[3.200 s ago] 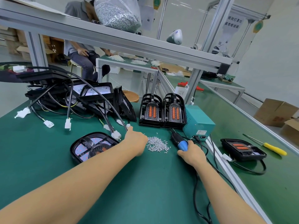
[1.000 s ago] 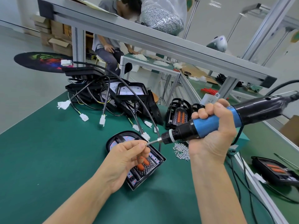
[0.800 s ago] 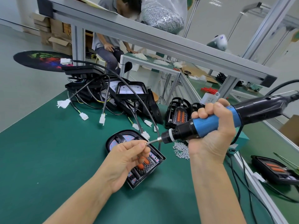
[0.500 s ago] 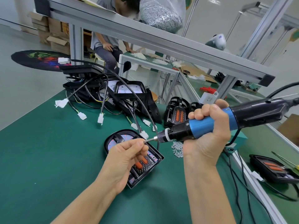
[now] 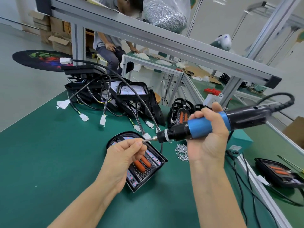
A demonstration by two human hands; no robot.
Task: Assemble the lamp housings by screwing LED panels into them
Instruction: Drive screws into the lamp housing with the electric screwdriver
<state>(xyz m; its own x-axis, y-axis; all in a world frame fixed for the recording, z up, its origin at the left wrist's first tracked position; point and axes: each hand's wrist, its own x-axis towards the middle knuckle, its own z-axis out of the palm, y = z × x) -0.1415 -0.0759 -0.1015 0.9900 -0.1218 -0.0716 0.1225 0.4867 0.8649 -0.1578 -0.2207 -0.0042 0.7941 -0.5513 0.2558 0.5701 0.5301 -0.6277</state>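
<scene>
The right hand [image 5: 209,139] is closed around a blue screwdriver [image 5: 204,125], held level above the green worktop [image 5: 49,153]. The left hand [image 5: 125,155] pinches at its bit tip; any screw there is too small to see. A lamp housing [image 5: 148,168] lies beneath, screws [image 5: 181,152] just right.

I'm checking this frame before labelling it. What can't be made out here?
- Head view: any screw at the driver bit is hidden by the left hand fingertips.
- The lamp housing is partly covered by that hand; its screw holes are too small to tell.
- The electric screwdriver grip is wrapped by the right hand.
- The second housing is cut off by the right edge.
</scene>
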